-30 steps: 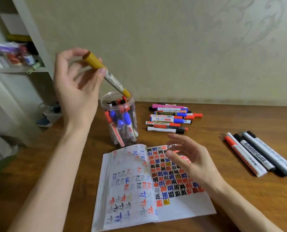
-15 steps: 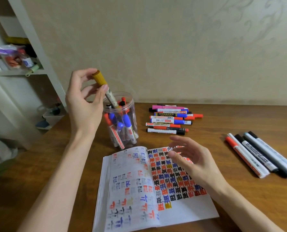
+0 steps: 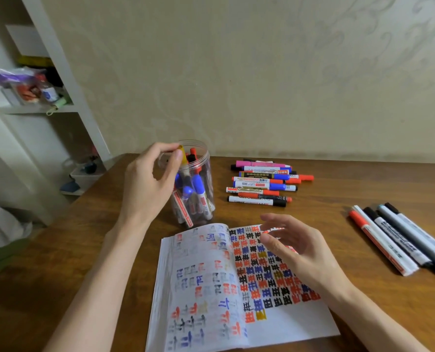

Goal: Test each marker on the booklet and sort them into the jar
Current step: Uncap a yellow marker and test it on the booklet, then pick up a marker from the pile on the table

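Observation:
A clear plastic jar (image 3: 206,161) stands on the table with several red, blue and black markers upright inside. My left hand (image 3: 150,181) is at the jar's mouth and pinches the top of a yellow-capped marker (image 3: 182,154) that stands mostly inside the jar. The open booklet (image 3: 211,288) lies in front, its pages covered with coloured test marks. My right hand (image 3: 295,250) hovers over the booklet's right page, fingers relaxed and apart, holding nothing.
A pile of several markers (image 3: 262,184) lies behind the booklet, right of the jar. Another row of markers (image 3: 399,240) lies at the right on the wooden table (image 3: 363,189). A white shelf unit (image 3: 46,102) stands at the left.
My left hand has come down with the yellow-capped marker, which now stands mostly inside the jar. My right hand has stayed over the booklet.

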{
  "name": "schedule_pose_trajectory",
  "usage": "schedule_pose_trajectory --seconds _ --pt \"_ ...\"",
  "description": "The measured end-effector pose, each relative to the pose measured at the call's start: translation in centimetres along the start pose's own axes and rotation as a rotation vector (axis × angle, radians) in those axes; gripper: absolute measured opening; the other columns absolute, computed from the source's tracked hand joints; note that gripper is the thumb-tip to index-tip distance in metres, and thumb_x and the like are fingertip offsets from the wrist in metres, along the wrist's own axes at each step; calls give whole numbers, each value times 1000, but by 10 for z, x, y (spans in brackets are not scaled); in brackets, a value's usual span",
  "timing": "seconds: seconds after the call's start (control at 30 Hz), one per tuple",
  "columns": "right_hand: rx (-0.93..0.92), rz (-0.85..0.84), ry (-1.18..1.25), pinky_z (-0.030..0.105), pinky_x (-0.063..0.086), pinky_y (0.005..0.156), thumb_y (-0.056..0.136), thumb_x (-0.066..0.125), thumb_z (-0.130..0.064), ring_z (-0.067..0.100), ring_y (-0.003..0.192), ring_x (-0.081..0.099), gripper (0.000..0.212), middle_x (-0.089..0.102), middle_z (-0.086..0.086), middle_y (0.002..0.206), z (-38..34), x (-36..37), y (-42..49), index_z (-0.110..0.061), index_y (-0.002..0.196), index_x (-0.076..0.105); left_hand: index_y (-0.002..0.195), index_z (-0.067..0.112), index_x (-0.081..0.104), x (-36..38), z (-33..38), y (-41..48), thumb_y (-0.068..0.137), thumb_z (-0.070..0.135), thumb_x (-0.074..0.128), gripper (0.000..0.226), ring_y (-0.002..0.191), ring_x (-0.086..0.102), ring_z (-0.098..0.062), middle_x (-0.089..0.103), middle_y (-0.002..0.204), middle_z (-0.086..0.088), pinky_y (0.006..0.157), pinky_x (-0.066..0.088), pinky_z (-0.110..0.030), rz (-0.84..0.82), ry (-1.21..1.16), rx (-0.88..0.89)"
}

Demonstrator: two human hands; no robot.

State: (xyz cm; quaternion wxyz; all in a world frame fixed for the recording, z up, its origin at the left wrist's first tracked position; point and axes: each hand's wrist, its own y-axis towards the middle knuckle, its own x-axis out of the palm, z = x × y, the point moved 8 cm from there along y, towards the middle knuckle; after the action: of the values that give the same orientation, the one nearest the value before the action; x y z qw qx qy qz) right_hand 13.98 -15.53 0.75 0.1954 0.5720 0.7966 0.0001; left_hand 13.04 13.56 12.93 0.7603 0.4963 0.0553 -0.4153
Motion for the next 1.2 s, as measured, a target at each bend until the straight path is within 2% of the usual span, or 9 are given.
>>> schedule_pose_trajectory --seconds 0.1,0.23,0.47,0.63,0.77,0.9,1.0,1.07,1.2 --pt "0 -10 -3 36 63 90 84 71 -54 6 106 73 48 74 -21 115 0 1 0 -34 128 68 115 15 67 16 1 -6 89 69 62 60 117 58 -9 63 124 3 95 51 -30 -93 147 95" --pt "3 -7 -6 37 63 91 86 71 -50 5 106 73 42 73 -24 116 0 0 0 -32 124 70 100 14 68 20 -1 -2 73 78 62 70 118 56 -18 61 124 -1 95 53 -40 -115 276 74" --pt "14 -2 -11 42 62 93 88 71 -48 5 106 73 38 73 -24 115 1 0 0 -34 123 71 102 16 71 23 -3 -1 62 82 64 78 121 49 -10 60 125 1 95 42 -26 -156 234 -34" --pt "12 -3 1 39 63 92 88 70 -49 4 105 73 37 72 -26 114 0 -2 0 -32 121 71 122 10 68 15 23 -21 79 51 82 61 135 48 -16 59 135 -3 112 41 -30 92 -39 61" --pt "8 35 1 37 64 88 90 70 -48 6 103 74 37 73 -21 116 2 -7 0 -31 123 71 106 0 72 18 79 -50 88 18 83 27 113 59 -23 64 115 -13 98 46 -27 303 -35 271" --pt "3 93 -26 36 64 86 94 72 -41 8 100 75 29 74 -17 114 7 -16 3 -28 120 72 120 20 69 98 77 -51 96 19 71 24 100 67 -4 71 109 9 85 60 -31 -188 -49 137" --pt "-5 127 -53 33 63 87 97 73 -34 8 96 75 27 75 -14 107 11 -23 4 -26 123 71 143 31 55 157 54 -56 100 23 67 46 131 56 -9 61 141 9 111 48 -32 -467 85 -23" --pt "0 140 -65 31 63 87 98 72 -33 7 94 75 27 75 -14 104 13 -26 3 -26 124 71 152 30 46 180 46 -58 99 24 68 58 145 43 -14 51 154 6 116 37 -35 -553 178 -51" --pt "12 161 -98 30 63 85 98 71 -36 6 95 73 27 73 -15 103 19 -29 3 -27 124 71 147 27 50 198 40 -54 94 30 73 58 136 48 -17 59 143 6 113 39 -36 -581 285 12"
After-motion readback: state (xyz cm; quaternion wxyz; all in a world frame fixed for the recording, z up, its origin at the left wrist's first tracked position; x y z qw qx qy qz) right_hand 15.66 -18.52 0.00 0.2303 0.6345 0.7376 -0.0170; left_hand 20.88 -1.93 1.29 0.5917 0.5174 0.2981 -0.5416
